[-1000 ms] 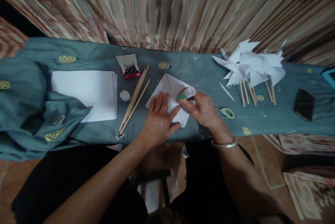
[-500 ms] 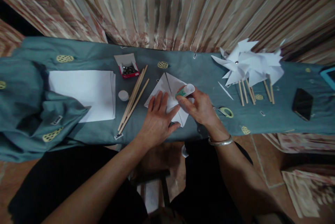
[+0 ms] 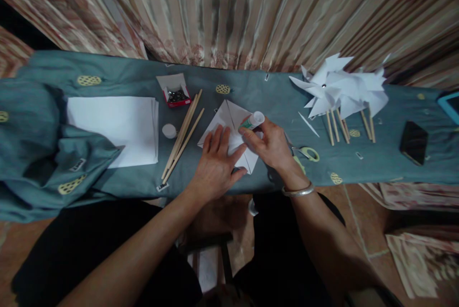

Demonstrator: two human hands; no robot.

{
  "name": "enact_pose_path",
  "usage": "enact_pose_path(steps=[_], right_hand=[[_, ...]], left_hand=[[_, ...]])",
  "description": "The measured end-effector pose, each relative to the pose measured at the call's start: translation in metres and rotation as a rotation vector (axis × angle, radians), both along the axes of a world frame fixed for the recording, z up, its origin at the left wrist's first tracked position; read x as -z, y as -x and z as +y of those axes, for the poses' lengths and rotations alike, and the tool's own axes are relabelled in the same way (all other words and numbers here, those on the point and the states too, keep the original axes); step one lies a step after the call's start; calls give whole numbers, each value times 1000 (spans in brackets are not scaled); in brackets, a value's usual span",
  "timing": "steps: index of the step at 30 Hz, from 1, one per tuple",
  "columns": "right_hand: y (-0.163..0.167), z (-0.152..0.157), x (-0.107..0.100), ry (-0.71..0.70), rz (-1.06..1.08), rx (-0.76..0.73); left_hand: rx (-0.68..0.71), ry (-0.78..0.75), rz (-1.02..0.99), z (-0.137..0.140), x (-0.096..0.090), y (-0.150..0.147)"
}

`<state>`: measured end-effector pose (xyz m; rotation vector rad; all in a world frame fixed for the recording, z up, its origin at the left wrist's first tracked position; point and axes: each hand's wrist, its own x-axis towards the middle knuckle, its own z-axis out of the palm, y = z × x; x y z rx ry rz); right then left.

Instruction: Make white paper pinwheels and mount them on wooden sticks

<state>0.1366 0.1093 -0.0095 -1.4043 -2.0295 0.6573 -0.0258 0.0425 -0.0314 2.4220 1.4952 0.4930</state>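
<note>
A square white sheet of paper [image 3: 223, 115] with slits running in from its corners lies on the cloth in front of me. My left hand [image 3: 218, 166] rests flat on its lower left part, fingers spread. In my right hand [image 3: 270, 144] is a glue stick [image 3: 255, 121], tilted, with its white end up and its lower end down at the middle of the paper. The fingers hide the tip of the stick. Just right of that hand, scissors with green handles [image 3: 309, 154] lie partly covered by it.
Wooden sticks [image 3: 183, 135], a white round cap [image 3: 169, 130] and an open box of metal pins [image 3: 177, 94] are on the left, beside stacked white paper [image 3: 118, 127]. On the right are paper pinwheels [image 3: 344, 84], a paper strip [image 3: 308, 124] and a black phone [image 3: 414, 143].
My right hand has shifted slightly left with the glue stick, uncovering more of the scissors. My left hand and the paper have stayed in place.
</note>
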Motion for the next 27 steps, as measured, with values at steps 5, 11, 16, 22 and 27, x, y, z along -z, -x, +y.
enact_pose_path(steps=[5, 11, 16, 22, 27], right_hand=[[1, 2, 1, 20, 22, -3], [3, 2, -2, 56, 15, -25], [5, 2, -4, 40, 3, -44], [7, 2, -10, 47, -42, -71], [7, 0, -11, 47, -63, -85]], left_hand=[[3, 0, -3, 0, 1, 0], [3, -2, -5, 0, 1, 0], [2, 14, -2, 0, 0, 0], [-1, 15, 7, 0, 0, 0], [2, 10, 6, 0, 1, 0]])
